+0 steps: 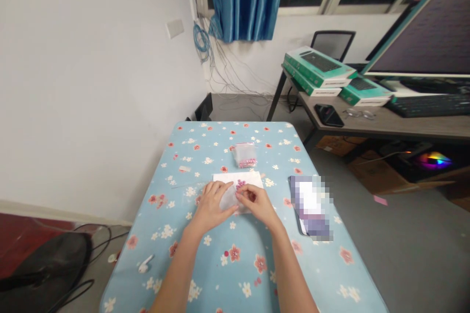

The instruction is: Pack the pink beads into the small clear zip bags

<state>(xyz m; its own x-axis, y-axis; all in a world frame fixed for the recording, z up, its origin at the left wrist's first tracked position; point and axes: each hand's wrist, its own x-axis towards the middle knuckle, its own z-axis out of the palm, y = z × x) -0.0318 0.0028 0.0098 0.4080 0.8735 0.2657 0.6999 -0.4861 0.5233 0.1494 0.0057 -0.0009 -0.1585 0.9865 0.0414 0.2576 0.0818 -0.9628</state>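
On the floral tablecloth lies a white sheet of paper (224, 176) with a small cluster of pink beads (240, 184) on it. My left hand (213, 205) rests on the left part of the sheet, fingers stretched and thumb apart. Beside the beads, my right hand (258, 201) has thumb and forefinger pinched together; whatever is between them is too small to make out. A clear bag (245, 155) with pink beads in its bottom lies just beyond the sheet. To the left, a thin line like a thread or wire (185, 186) runs toward my left hand.
A wireless earbud (145, 264) lies at the table's near left, a phone (310, 210) with a pixelated screen at the right. A red round piece (226, 254) is in front. Keyboard boxes (319, 68) and a monitor (422, 29) stand on the desk (422, 126).
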